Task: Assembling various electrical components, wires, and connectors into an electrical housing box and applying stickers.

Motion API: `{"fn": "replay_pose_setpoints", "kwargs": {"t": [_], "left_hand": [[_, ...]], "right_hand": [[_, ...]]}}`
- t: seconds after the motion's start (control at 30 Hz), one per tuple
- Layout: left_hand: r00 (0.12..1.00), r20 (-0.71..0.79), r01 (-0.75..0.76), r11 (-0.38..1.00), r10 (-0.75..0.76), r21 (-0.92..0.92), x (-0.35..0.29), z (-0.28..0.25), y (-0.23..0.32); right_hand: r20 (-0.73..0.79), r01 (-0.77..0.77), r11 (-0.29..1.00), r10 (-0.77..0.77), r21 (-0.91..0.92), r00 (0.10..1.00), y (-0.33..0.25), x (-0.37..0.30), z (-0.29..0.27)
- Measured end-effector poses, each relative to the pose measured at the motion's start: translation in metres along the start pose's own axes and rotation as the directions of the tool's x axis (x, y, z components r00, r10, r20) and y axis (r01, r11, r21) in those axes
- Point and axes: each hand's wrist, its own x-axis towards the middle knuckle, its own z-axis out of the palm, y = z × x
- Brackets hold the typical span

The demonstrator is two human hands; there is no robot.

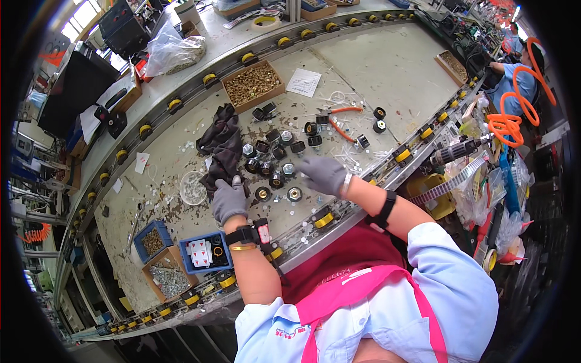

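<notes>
My left hand (230,202), in a grey glove, is closed on the lower end of a crumpled dark cloth (221,138) on the worktable. My right hand (323,175), also gloved, hovers just right of a cluster of black fittings with metal hex ends; its fingertips are blurred and point left, and I cannot see anything in them. Closest to it are a fitting with a silver hex nut (288,169) and another nut-topped fitting (295,193). A black fitting with a brass centre (262,193) lies between my hands. Several more stand or lie beyond them.
A box of brass parts (253,85) stands at the back. Blue bins (226,256) and a box of silver screws (170,276) sit at lower left. A clear round dish (193,188) lies left of the cloth. Orange tubing (342,130) and a power driver (455,151) are rightward. Yellow rollers line the edges.
</notes>
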Motion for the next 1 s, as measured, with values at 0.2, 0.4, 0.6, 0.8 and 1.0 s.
{"fn": "replay_pose_setpoints", "kwargs": {"t": [0.2,0.4,0.6,0.8,1.0], "left_hand": [[0.937,-0.272,-0.304,0.894,0.218,-0.329,-0.016,-0.004,0.025],[0.874,0.312,0.053,0.565,0.373,-0.824,-0.035,0.011,0.045],[0.947,0.118,-0.112,0.649,0.300,-0.752,-0.023,0.013,0.041],[0.911,0.092,-0.209,0.641,0.403,-0.738,-0.012,0.039,0.032],[0.800,0.049,-0.355,0.538,0.598,-0.765,-0.038,0.013,0.050]], "right_hand": [[-0.144,-0.169,0.985,0.171,0.030,0.975,0.002,0.023,0.030],[-0.003,-0.202,0.476,0.395,0.856,0.919,-0.012,0.010,0.003],[-0.082,-0.184,0.982,0.187,0.051,0.979,-0.021,0.013,0.014],[-0.041,-0.198,0.977,0.202,0.076,0.979,0.007,0.012,0.029],[-0.020,0.051,0.952,-0.047,0.303,0.999,-0.003,0.006,0.001]]}}
